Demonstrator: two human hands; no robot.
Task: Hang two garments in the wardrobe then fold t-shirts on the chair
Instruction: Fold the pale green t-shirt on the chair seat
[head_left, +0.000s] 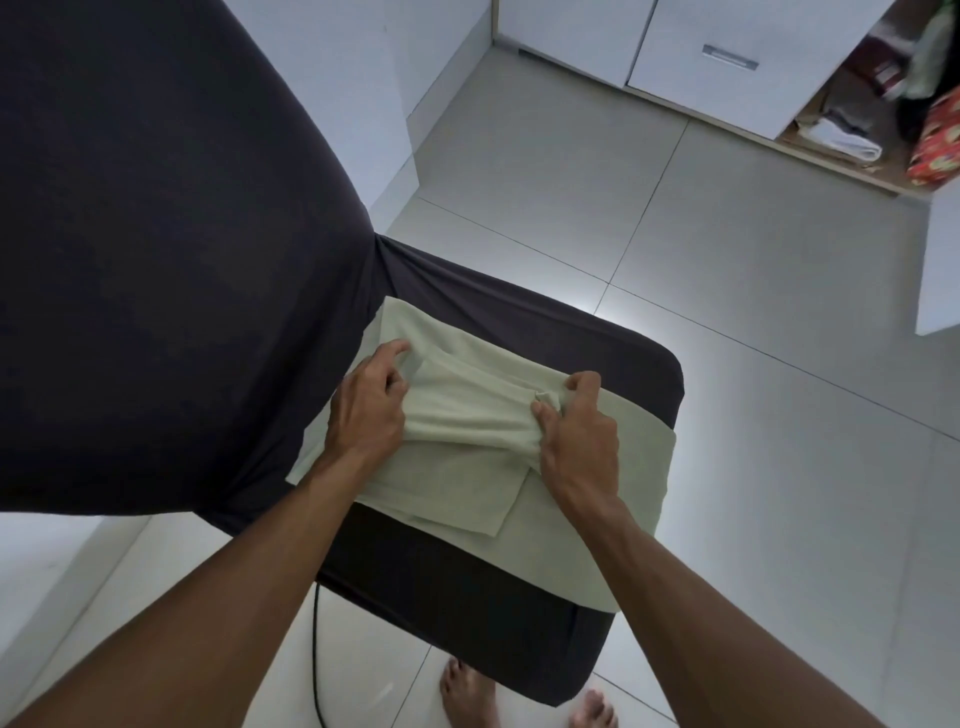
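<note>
dim, cool, even light; pale glare on the floor tiles (597, 306); wide-angle bending and slight softness at edges.

wardrobe (852, 119) contents, cut off, blurred

The chair (467, 613) pretty much fills the middle, and its tall dark backrest (156, 234) walls off the whole left side, so no reaching through there. The seat itself is mostly taken up by the pale t-shirt (597, 467), with both hands on it; only the near strip of dark seat is bare. To the right and beyond the chair it's wide open tiled floor (727, 364), plenty of room to swing an arm. Far side there's a white cabinet (675, 47) along the wall, and an open door (940, 260) juts in at the right edge. A black cable (315, 649) hangs by the chair's near-left corner, and bare feet stand just below the seat.
</note>
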